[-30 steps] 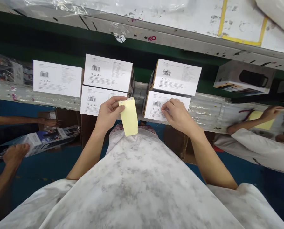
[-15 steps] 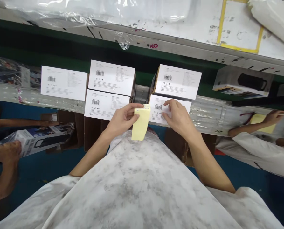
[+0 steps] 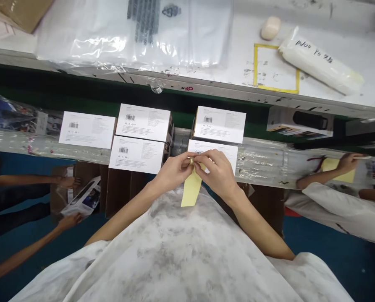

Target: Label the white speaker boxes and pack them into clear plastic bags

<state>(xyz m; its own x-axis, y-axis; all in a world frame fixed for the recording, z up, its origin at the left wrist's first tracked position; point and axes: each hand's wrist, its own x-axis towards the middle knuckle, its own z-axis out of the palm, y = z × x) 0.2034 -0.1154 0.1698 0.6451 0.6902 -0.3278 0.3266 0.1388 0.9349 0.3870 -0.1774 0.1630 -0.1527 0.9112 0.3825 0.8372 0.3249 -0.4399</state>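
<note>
A strip of yellow label backing paper [image 3: 191, 188] hangs between my hands, in front of my shirt. My left hand [image 3: 174, 170] pinches its top edge with thumb and fingers. Fingertips of my right hand [image 3: 217, 172] are closed at the same edge, touching the strip; whether a label is between them is too small to tell. Right behind my right hand stands a white box [image 3: 228, 153], partly covered by it. Another white box [image 3: 220, 123] with a printed barcode stands behind that one. To the left are two more white boxes, a near one [image 3: 137, 155] and a far one [image 3: 145, 121].
A single white box [image 3: 88, 130] stands further left on the plastic-covered conveyor [image 3: 263, 161]. Above it runs a shelf with plastic bags [image 3: 174, 37] and a white roll [image 3: 319, 58]. Co-workers' hands are at both sides; one holds a wrapped box [image 3: 85, 199].
My right hand has moved left from over the near right box to the strip's top edge, meeting my left hand. The view has tilted up. The left co-worker's wrapped box has turned and lowered.
</note>
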